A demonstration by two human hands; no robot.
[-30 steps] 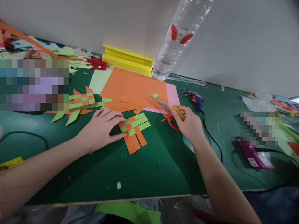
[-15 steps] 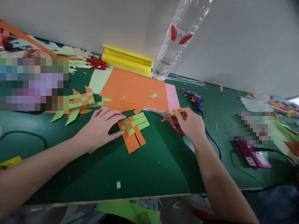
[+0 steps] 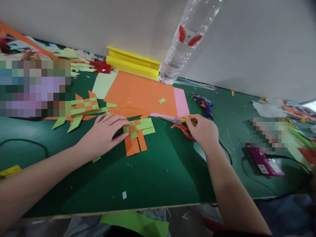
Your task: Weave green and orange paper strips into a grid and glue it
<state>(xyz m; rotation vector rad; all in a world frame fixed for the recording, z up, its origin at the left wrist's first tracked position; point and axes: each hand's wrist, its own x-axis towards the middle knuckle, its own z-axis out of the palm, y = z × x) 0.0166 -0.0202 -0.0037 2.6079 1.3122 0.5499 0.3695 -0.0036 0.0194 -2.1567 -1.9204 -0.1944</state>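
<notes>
My left hand point(image 3: 108, 131) has its thumb and fingers closed at the left edge of a woven paper piece point(image 3: 133, 130). Green strips stick out to the right of its checkered part and orange strips point toward me. Lying on the table, scissors point(image 3: 177, 121) with red and yellow handles point their blades left. The fingers of my right hand point(image 3: 203, 131) pinch the yellow handle part. A second woven paper shape point(image 3: 85, 104), orange and green with pointed strip ends, lies beyond my left forearm.
Orange sheets point(image 3: 140, 92) and a pink sheet point(image 3: 182, 100) lie behind my hands. Farther back are a yellow channel-shaped piece point(image 3: 133, 64) and a plastic bottle point(image 3: 185, 42). A blue glue gun point(image 3: 203, 103) and a purple power strip point(image 3: 265, 161) with cords lie right.
The woven piece has shifted slightly left and turned in my left hand, so its orange strips point more straight toward me. My right hand stays at the scissors.
</notes>
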